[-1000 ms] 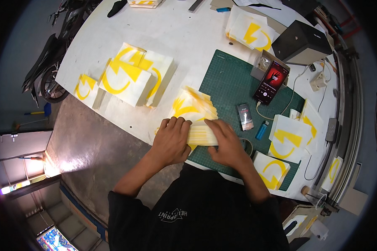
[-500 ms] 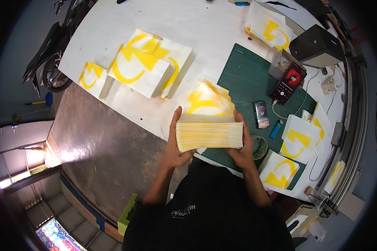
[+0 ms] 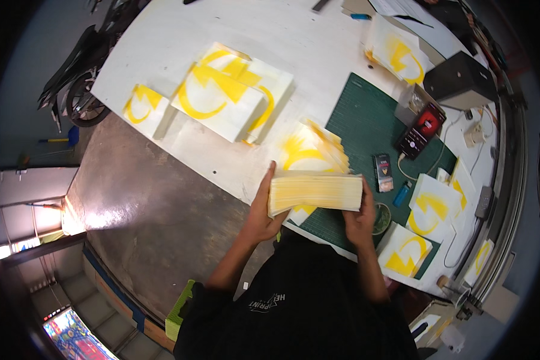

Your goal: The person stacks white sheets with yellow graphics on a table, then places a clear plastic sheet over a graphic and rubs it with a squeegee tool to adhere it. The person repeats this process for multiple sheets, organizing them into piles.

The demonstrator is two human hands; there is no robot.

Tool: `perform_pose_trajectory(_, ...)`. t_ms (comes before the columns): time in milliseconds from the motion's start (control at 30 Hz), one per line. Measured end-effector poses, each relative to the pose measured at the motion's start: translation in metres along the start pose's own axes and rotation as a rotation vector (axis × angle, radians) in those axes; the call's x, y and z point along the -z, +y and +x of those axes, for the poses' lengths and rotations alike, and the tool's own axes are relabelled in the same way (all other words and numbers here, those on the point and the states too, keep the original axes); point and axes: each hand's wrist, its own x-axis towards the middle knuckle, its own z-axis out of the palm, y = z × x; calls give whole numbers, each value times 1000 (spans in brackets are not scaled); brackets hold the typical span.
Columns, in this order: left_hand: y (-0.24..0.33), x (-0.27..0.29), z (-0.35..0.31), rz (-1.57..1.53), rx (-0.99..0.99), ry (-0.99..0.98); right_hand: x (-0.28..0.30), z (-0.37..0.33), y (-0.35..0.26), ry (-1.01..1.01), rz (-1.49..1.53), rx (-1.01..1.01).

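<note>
A thick stack of white paper sheets (image 3: 316, 192) with yellow-tinged edges is held up in front of my body, over the table's near edge. My left hand (image 3: 261, 210) grips its left end, thumb and fingers around the side. At the right end my right hand (image 3: 360, 217) is closed on the stack, partly hidden behind it. Just beyond lies a loose, fanned pile of white sheets with yellow paint marks (image 3: 313, 150), its near part covered by the held stack. A bit of yellow-marked paper shows below the stack too.
Yellow-marked paper stacks (image 3: 219, 99) stand on the white table (image 3: 144, 48) at left. On the green cutting mat (image 3: 363, 111) lie a phone (image 3: 422, 130), a small box (image 3: 383, 173), a blue lighter (image 3: 402, 194) and a tape roll (image 3: 381, 218). A dark speaker box (image 3: 462, 79) stands beyond.
The whole view has shifted, so the table things appear farther right. Both hands still hold the stack, which now tilts slightly, and a yellow-marked patch shows under it.
</note>
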Motion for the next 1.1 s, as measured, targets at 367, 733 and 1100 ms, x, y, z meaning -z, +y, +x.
perform_pose_trajectory(367,-1,26,19,85,-50,-138,22,35,-24,-161,-284,-96)
perform_pose_trajectory(733,-8,26,24,273,-136,-184,23,38,-15,-139,-409,103)
perform_pose_trajectory(1100,36,34,11,180,-463,36,35,20,-146,-265,-808,715)
